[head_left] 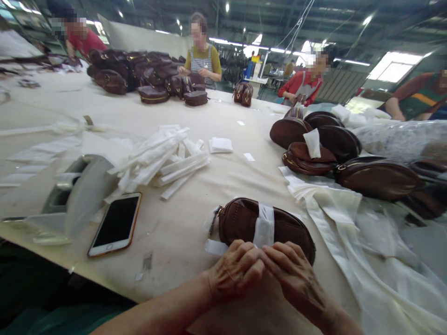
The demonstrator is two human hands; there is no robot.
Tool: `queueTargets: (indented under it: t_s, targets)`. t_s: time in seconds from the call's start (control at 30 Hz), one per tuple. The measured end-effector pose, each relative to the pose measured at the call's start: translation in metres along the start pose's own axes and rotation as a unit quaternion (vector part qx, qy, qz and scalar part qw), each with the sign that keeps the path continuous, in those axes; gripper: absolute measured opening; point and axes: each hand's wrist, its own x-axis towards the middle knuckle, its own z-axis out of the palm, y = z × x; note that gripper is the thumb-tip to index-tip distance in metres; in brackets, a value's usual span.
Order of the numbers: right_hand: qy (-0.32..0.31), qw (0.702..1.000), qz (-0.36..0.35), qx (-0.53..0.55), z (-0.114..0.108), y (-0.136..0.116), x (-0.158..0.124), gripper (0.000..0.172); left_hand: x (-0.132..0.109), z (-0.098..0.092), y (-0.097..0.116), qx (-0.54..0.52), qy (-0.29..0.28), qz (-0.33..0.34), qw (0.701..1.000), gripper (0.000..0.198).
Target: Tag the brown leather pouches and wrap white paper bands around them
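A small brown leather bag (pixel 240 221) lies at the table's near edge, a white paper strip (pixel 264 225) wrapped across its middle. My left hand (pixel 235 270) and my right hand (pixel 295 274) meet at the bag's near side. Both have their fingers curled and pressed on the lower end of the strip. The fingertips are tucked against the bag and partly hidden. A loose end of white paper (pixel 214 247) sticks out beside my left hand.
A phone (pixel 115 224) lies face up to the left, beside a tape dispenser (pixel 75 190) and a heap of white paper strips (pixel 164 158). Several brown bags (pixel 377 177) and white wrapping sheets (pixel 366 242) lie to the right. Other people work at a far pile of bags (pixel 139 74).
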Motion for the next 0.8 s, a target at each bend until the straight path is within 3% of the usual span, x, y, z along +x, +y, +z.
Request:
queueTargets:
  t_s: [0.13, 0.3, 0.47, 0.53, 0.57, 0.63, 0.67, 0.7, 0.77, 0.8]
  targets:
    - [0.059, 0.998, -0.024, 0.001, 0.001, -0.007, 0.001, 0.035, 0.002, 0.001, -0.001, 0.023, -0.012, 0.007, 1.000, 0.022]
    - [0.043, 0.997, -0.070, 0.010, -0.008, -0.009, -0.007, 0.033, -0.001, 0.005, -0.002, 0.051, -0.051, 0.018, 0.997, 0.023]
    - [0.068, 0.990, 0.056, -0.114, -0.007, 0.011, -0.027, 0.031, 0.001, -0.003, 0.004, 0.033, -0.150, 0.002, 0.988, 0.031]
    - [0.065, 0.984, 0.071, -0.147, 0.001, 0.019, -0.032, 0.033, 0.003, -0.012, -0.001, -0.009, -0.150, -0.018, 0.988, 0.034]
    - [0.069, 0.984, 0.070, -0.151, 0.005, 0.022, -0.033, 0.034, 0.004, -0.019, -0.007, -0.023, -0.134, -0.044, 0.990, 0.032]
    - [0.077, 0.984, 0.070, -0.147, 0.012, 0.023, -0.034, 0.034, 0.005, -0.032, -0.023, -0.021, -0.079, -0.163, 0.983, 0.027]
    - [0.080, 0.983, 0.078, -0.145, 0.013, 0.022, -0.034, 0.034, 0.004, -0.038, -0.033, -0.005, -0.048, -0.248, 0.967, 0.029]
    - [0.082, 0.982, 0.090, -0.142, 0.013, 0.019, -0.034, 0.034, 0.003, -0.043, -0.044, 0.009, -0.028, -0.360, 0.933, 0.031]
    - [0.078, 0.980, 0.123, -0.135, 0.011, 0.011, -0.034, 0.034, -0.001, -0.047, -0.064, -0.013, -0.041, -0.424, 0.905, 0.040]
    - [0.072, 0.978, 0.143, -0.130, 0.009, 0.008, -0.034, 0.035, -0.004, -0.046, -0.073, -0.046, -0.076, -0.486, 0.869, 0.044]
